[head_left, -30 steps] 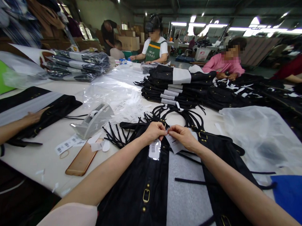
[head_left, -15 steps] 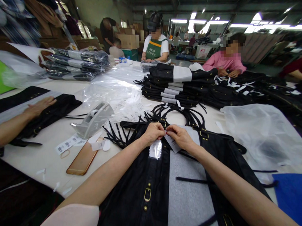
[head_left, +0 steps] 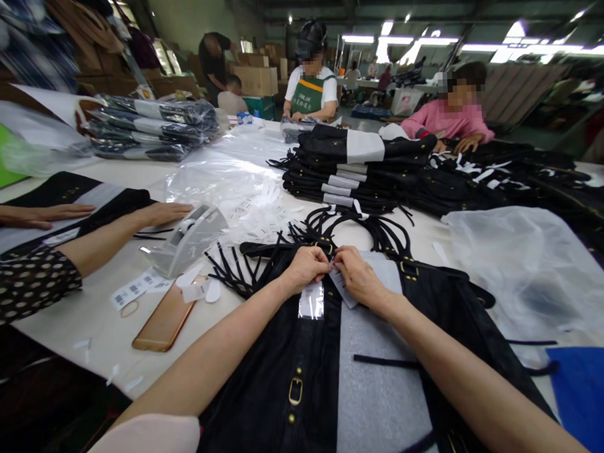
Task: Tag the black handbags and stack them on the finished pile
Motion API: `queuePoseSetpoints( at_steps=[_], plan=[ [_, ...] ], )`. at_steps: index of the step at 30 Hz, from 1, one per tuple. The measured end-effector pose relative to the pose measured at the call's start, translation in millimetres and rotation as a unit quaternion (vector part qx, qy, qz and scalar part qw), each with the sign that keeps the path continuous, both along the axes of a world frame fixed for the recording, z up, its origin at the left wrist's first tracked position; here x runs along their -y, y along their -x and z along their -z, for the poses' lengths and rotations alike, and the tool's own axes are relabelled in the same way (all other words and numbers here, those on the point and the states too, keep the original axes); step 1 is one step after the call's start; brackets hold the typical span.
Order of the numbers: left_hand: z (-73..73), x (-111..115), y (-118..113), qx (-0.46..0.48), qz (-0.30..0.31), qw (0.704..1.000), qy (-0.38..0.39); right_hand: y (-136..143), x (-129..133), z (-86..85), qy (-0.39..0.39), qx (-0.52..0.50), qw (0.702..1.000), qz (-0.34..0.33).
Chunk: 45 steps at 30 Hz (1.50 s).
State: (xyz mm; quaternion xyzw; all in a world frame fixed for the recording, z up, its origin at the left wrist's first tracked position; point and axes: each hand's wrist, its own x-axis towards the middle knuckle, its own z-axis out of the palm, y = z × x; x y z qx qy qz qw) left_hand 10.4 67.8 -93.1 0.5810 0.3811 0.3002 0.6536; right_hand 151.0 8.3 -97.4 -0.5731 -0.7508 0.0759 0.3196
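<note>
A black item with brass buckles lies flat before me, a grey sheet running down its middle. Fringe and looped black cords spread from its far end. My left hand is closed in a pinch near that end; what its fingertips hold is too small to make out. Just below it lies a clear plastic sleeve with a white label. My right hand pinches a white paper tag, its fingertips almost meeting the left ones.
Left of me are a tape dispenser, a phone and barcode labels. A co-worker's hands work on another black piece. Stacked black pieces stand behind; plastic bags and a blue sheet lie right.
My hands stay at nearly the same spot, the right fingers shifting slightly on the tag. The co-worker at left has reached toward the tape dispenser, and a second hand of theirs now shows.
</note>
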Motion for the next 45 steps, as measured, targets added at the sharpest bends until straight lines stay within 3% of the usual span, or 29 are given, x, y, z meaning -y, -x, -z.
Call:
queuePoseSetpoints(
  at_steps=[4,7,10,12,14,17,21,24,26,28,32,37,45],
  plan=[
    [-2.1,-3.0,-1.7,-0.03,0.007,0.999,0.013,-3.9,-4.1,-14.6,-0.022,0.061,0.998,-0.011],
    [-7.8,-7.7,-1.1,-0.067,0.026,0.997,0.03,-4.6,-8.6,-26.8,0.031,0.105,0.994,-0.025],
    [-15.8,-13.8,3.0,-0.093,0.057,0.993,0.046,-2.5,-14.3,-33.4,0.097,0.052,0.994,-0.02],
    [-20.2,-16.9,7.0,-0.092,0.073,0.992,0.055,0.4,-17.5,-31.3,0.138,-0.056,0.989,0.001],
    [-22.3,-18.1,10.4,-0.094,0.083,0.991,0.051,4.4,-18.9,-23.9,0.181,-0.206,0.961,0.032],
    [-21.3,-15.8,12.7,-0.128,0.084,0.988,0.0,11.2,-16.1,-9.6,0.219,-0.39,0.891,0.076],
    [-18.8,-8.5,12.8,-0.208,0.061,0.965,-0.146,18.0,-8.8,1.2,0.226,-0.499,0.833,0.08],
    [-19.6,-1.6,13.6,-0.269,0.022,0.923,-0.273,19.2,-5.8,3.2,0.223,-0.541,0.809,0.063],
    [-20.1,2.8,13.9,-0.285,-0.02,0.893,-0.346,18.4,-5.2,4.0,0.212,-0.554,0.804,0.052],
    [-18.8,5.9,13.1,-0.278,-0.035,0.883,-0.376,17.0,-5.0,5.2,0.204,-0.559,0.802,0.046],
    [-9.3,5.2,8.6,-0.261,0.004,0.908,-0.328,14.2,-4.5,7.4,0.202,-0.55,0.81,0.035],
    [1.5,-0.3,5.7,-0.243,-0.006,0.93,-0.277,15.9,-4.1,8.9,0.177,-0.546,0.817,0.055],
    [-0.4,2.6,1.9,-0.18,0.0,0.964,-0.196,23.9,0.1,11.6,0.063,-0.492,0.862,0.107]
  ],
)
